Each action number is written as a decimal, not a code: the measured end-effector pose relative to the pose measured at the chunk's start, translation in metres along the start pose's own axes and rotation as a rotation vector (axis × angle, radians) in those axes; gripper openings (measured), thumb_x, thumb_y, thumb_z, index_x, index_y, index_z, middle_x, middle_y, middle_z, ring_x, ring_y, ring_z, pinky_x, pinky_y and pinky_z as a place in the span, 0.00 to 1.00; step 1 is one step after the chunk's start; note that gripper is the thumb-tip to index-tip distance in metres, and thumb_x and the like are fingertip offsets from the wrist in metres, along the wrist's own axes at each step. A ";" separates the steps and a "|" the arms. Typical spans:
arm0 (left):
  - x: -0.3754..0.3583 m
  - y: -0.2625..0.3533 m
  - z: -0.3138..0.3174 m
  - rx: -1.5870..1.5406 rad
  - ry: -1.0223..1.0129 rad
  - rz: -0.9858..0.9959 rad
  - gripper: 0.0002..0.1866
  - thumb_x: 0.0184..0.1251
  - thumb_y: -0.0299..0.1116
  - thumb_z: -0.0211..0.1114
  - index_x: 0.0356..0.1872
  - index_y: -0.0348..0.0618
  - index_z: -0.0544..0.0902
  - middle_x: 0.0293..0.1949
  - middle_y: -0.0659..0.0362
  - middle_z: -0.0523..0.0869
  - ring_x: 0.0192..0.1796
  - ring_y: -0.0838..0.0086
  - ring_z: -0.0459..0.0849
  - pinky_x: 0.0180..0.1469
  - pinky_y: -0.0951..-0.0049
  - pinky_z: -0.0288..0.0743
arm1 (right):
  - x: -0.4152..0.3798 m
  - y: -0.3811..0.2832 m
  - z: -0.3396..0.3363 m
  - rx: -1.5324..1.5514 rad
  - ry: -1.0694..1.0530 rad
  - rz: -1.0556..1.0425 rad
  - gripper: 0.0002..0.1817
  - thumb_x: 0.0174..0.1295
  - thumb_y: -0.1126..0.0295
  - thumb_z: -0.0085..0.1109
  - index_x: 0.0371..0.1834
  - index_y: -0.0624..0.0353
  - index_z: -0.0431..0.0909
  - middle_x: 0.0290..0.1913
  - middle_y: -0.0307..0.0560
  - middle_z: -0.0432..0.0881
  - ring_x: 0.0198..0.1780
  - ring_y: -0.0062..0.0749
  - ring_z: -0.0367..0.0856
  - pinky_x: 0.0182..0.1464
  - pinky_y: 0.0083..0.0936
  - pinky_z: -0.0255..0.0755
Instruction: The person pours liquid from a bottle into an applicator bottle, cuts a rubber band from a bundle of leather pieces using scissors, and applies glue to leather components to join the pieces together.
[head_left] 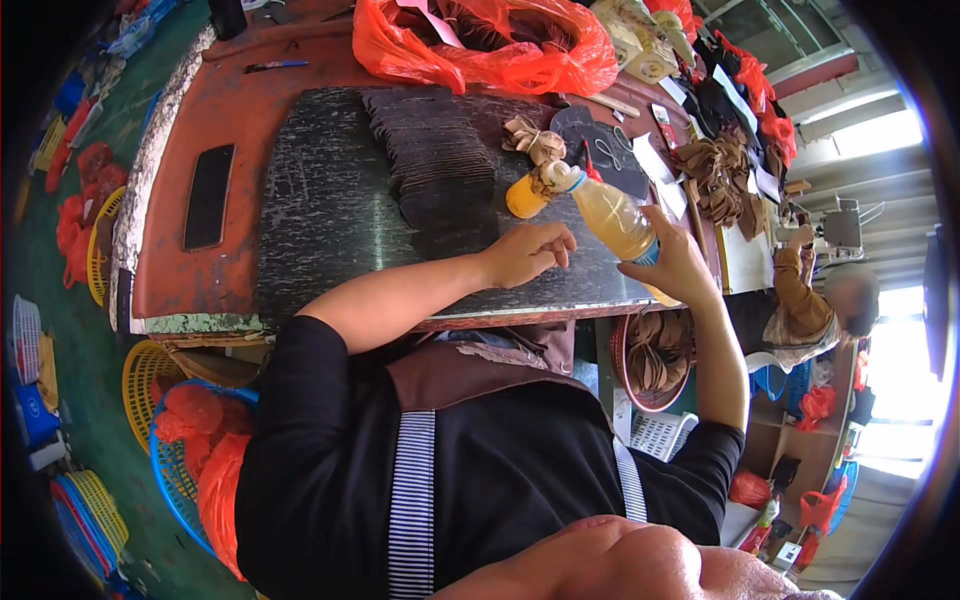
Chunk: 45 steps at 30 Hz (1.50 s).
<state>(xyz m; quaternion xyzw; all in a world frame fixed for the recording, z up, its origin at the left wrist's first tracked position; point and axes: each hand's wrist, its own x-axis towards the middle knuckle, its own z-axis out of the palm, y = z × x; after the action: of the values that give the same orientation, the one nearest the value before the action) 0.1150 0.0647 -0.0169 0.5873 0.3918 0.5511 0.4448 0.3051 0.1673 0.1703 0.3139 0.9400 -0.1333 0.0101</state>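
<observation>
My right hand (680, 262) is wrapped round a clear plastic bottle (612, 218) of pale yellowish liquid. The bottle leans over the table's front part, its neck with a light blue ring pointing up and left. My left hand (528, 254) rests low over the dark board, left of the bottle, with fingers curled in; anything between them is too small to make out. Just beyond the bottle's neck stands a yellow container (525, 197), with crumpled brown pieces (535, 140) by it. Overlapping dark strips (430, 150) lie in a fanned row on the black speckled board (320, 200).
A red plastic bag (480, 50) lies at the table's far edge. A dark flat slab (209, 197) and a pen (277, 66) are on the left. Baskets (150, 390) stand on the floor at left. Another person (805, 300) sits at a machine on the right.
</observation>
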 end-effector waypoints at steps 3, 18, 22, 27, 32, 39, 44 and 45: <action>0.000 0.000 0.000 0.003 0.001 -0.001 0.14 0.61 0.24 0.54 0.48 0.39 0.78 0.36 0.56 0.87 0.41 0.70 0.86 0.47 0.68 0.76 | 0.002 0.003 0.002 0.091 -0.048 0.020 0.41 0.40 0.61 0.77 0.61 0.60 0.72 0.47 0.60 0.84 0.50 0.55 0.84 0.54 0.40 0.74; -0.001 0.009 -0.002 0.019 -0.043 -0.033 0.16 0.63 0.20 0.54 0.52 0.38 0.75 0.40 0.57 0.84 0.43 0.75 0.81 0.51 0.72 0.75 | 0.017 0.015 0.047 1.302 -0.186 -0.039 0.42 0.43 0.54 0.79 0.59 0.66 0.72 0.50 0.54 0.82 0.50 0.40 0.83 0.56 0.36 0.76; -0.005 0.023 0.000 0.091 0.005 0.097 0.23 0.64 0.27 0.60 0.62 0.40 0.71 0.51 0.56 0.80 0.54 0.73 0.77 0.59 0.67 0.70 | 0.033 0.001 0.052 1.400 -0.002 -0.208 0.43 0.45 0.54 0.79 0.62 0.66 0.71 0.54 0.53 0.81 0.54 0.38 0.81 0.57 0.35 0.75; 0.005 0.055 0.016 0.200 0.290 0.406 0.46 0.58 0.32 0.73 0.76 0.42 0.55 0.65 0.51 0.70 0.71 0.63 0.66 0.71 0.60 0.60 | 0.030 -0.006 0.077 1.411 0.256 -0.190 0.37 0.50 0.67 0.78 0.64 0.62 0.71 0.55 0.46 0.83 0.56 0.31 0.82 0.63 0.31 0.73; 0.001 0.059 0.030 0.185 0.302 0.266 0.50 0.49 0.22 0.77 0.74 0.40 0.56 0.62 0.48 0.76 0.63 0.60 0.78 0.65 0.62 0.72 | 0.010 -0.025 0.124 1.352 0.296 -0.151 0.52 0.52 0.63 0.79 0.76 0.61 0.55 0.70 0.48 0.69 0.71 0.33 0.66 0.73 0.34 0.59; -0.022 0.062 0.040 0.064 0.293 0.158 0.41 0.55 0.24 0.75 0.69 0.39 0.62 0.56 0.52 0.80 0.55 0.69 0.82 0.58 0.66 0.76 | 0.002 0.078 0.100 0.212 0.631 -0.063 0.22 0.65 0.60 0.65 0.60 0.54 0.79 0.56 0.55 0.80 0.57 0.51 0.77 0.63 0.42 0.69; -0.022 0.095 0.032 0.026 0.231 0.147 0.41 0.54 0.27 0.76 0.69 0.41 0.63 0.55 0.56 0.79 0.54 0.72 0.81 0.57 0.68 0.77 | 0.014 0.135 0.127 0.031 0.455 0.040 0.16 0.63 0.65 0.65 0.52 0.54 0.80 0.45 0.56 0.77 0.50 0.55 0.79 0.52 0.44 0.74; -0.022 0.099 0.029 0.027 0.212 0.150 0.41 0.54 0.26 0.76 0.69 0.42 0.63 0.56 0.56 0.78 0.54 0.72 0.80 0.58 0.68 0.77 | 0.017 0.135 0.126 0.032 0.423 0.028 0.13 0.63 0.67 0.64 0.50 0.56 0.80 0.44 0.57 0.77 0.49 0.55 0.79 0.52 0.45 0.74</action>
<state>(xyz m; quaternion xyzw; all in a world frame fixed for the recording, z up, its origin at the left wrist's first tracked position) 0.1392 0.0113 0.0715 0.5594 0.3987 0.6366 0.3505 0.3631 0.2485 0.0136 0.3482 0.9145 -0.0794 -0.1904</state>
